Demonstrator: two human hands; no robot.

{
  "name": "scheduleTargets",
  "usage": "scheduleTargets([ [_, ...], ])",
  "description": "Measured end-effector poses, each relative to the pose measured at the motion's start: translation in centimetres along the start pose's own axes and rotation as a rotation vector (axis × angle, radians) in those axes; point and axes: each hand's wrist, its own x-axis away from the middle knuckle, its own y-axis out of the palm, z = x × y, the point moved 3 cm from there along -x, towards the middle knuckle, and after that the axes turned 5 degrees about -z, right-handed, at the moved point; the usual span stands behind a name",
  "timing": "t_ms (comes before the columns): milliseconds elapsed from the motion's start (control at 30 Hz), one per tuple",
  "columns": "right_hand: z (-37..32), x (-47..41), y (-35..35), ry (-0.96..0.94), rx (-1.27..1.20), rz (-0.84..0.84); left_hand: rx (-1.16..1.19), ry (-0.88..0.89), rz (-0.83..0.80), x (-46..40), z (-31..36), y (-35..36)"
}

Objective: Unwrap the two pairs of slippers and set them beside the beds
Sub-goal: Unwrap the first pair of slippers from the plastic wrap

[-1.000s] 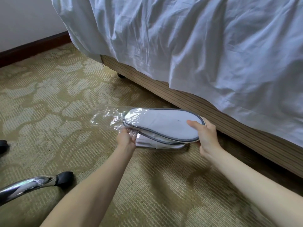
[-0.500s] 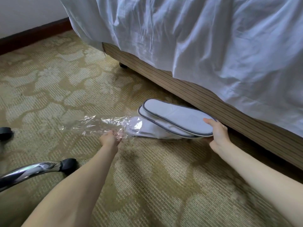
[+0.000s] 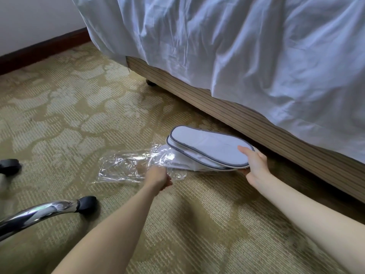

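Both hands are working low over the carpet [image 3: 98, 119] beside the bed [image 3: 256, 123]. Right hand [image 3: 254, 165] is holding one end of the stacked slippers [image 3: 207, 149], thumb lying on top of the upper sole and fingers tucked out of sight beneath. Left hand [image 3: 158, 177] is gripping the clear plastic bag [image 3: 130, 167], fingers curled round a bunched part near its mouth. Most of the pair is sitting outside the bag; only a white part of the lower slipper is lying inside its open end, and the rest of the bag is trailing flat and crumpled on the carpet. White bedding [image 3: 237, 56] is hanging over the striped bed base. A chrome chair leg [image 3: 39, 212] is reaching in at lower left.
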Motion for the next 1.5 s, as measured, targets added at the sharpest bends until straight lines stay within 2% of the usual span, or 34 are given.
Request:
scheduleTargets([
  [133,-0.6,0.0,-0.1,-0.058,0.059,-0.032,-0.032,0.421,0.138,1.3,4.7,1.9],
  [200,-1.1,0.1,-0.3,-0.120,0.093,-0.066,-0.171,0.615,0.161,1.9,6.2,2.7],
  [300,-1.9,0.1,-0.6,-0.168,0.180,-0.153,-0.413,0.869,0.102,2.5,7.3,4.3],
  [400,-2.3,-0.2,-1.1,-0.146,0.216,-0.239,-0.670,0.982,0.066,2.7,7.4,5.6],
  [567,-2.7,-1.0,-2.2,-0.034,0.270,-0.330,-0.695,1.009,-0.054,3.8,6.9,6.7],
  [733,-2.6,-1.4,-2.9,0.133,0.286,-0.459,-1.122,1.149,0.027,3.8,5.8,6.6],
  [867,-1.9,-1.3,-2.9,0.267,0.339,-0.602,-1.307,1.275,-0.120,4.2,4.5,8.1],
  [1000,-1.3,-1.4,-2.9,0.351,0.424,-0.622,-1.409,1.287,-0.219,4.8,3.0,10.1],
  [1100,-1.5,-1.8,-3.0,0.367,0.393,-0.593,-1.402,1.295,-0.223,5.1,2.0,10.9],
  [1200,-1.0,-2.2,-3.1,0.398,0.346,-0.535,-1.330,1.310,-0.156,5.3,1.8,11.3],
  [1300,-0.4,-2.7,-2.8,0.400,0.284,-0.464,-1.301,1.207,-0.130,5.6,1.9,12.0],
  [1433,0.1,-3.9,-2.5,0.351,0.202,-0.334,-1.056,0.995,-0.132,5.9,2.6,12.8],
  [1500,0.4,-4.0,-2.3,0.366,0.178,-0.310,-0.980,0.944,-0.117,5.6,2.7,12.6],
])
